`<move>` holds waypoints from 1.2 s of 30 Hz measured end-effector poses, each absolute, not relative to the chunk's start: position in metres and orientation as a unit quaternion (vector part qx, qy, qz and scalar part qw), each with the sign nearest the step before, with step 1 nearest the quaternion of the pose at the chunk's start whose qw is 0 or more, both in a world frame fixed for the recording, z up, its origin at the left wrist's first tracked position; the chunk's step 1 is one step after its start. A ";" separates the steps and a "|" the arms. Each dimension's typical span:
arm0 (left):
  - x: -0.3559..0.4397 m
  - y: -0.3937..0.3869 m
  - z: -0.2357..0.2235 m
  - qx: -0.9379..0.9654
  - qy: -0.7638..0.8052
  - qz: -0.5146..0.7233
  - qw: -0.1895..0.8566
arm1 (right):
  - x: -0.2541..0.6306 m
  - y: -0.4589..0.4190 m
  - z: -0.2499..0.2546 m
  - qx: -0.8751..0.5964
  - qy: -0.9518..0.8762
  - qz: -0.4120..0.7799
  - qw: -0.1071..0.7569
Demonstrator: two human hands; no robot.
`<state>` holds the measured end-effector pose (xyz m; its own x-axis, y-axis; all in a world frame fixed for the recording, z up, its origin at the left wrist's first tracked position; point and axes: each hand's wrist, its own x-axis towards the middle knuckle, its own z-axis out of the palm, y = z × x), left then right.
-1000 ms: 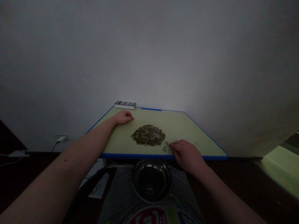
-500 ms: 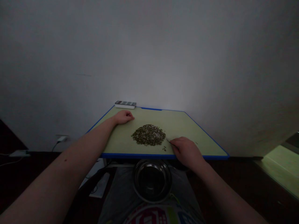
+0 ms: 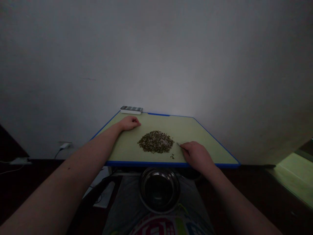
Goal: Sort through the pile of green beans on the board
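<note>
Granules (image 3: 156, 142) heaped | right fingers (image 3: 186, 145) pinch thin tool (image 3: 179, 144) nearby | left fingers (image 3: 136, 124) curled, hold unclear

Between the hands, a low pile of grains (image 3: 156, 142) barred the straight path from the right hand (image 3: 197, 155) to the left hand (image 3: 129, 123). A thin tool (image 3: 179, 144) in the right hand jutted into the narrow gap beside it, with loose grains (image 3: 172, 156) just nearer. Beyond the pile, bare tabletop (image 3: 168, 124) offered passage across; room also lay right of the right hand. A white box (image 3: 131, 111) stood close beyond the left, against the wall (image 3: 156, 65).
</note>
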<state>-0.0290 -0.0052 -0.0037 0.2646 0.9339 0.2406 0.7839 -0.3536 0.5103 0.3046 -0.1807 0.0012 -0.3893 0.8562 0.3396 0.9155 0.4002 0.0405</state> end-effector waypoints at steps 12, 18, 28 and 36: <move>-0.027 -0.010 0.000 0.778 0.554 0.253 0.155 | 0.292 -0.191 -0.002 -0.492 -0.853 -0.097 0.144; -0.027 -0.009 -0.001 0.777 0.550 0.261 0.159 | 0.305 -0.176 0.002 -0.538 -0.827 -0.120 0.114; -0.029 -0.006 -0.003 0.778 0.553 0.253 0.156 | 0.302 -0.187 0.001 -0.542 -0.826 -0.118 0.101; -0.028 -0.005 -0.003 0.778 0.557 0.248 0.152 | 0.296 -0.167 -0.001 -0.564 -0.813 -0.120 0.084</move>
<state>-0.0282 -0.0053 -0.0027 0.2569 0.9416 0.2176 0.7911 -0.3342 0.5124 0.2959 -0.1669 -0.0006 -0.3501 0.8963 0.2723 0.9367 0.3352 0.1011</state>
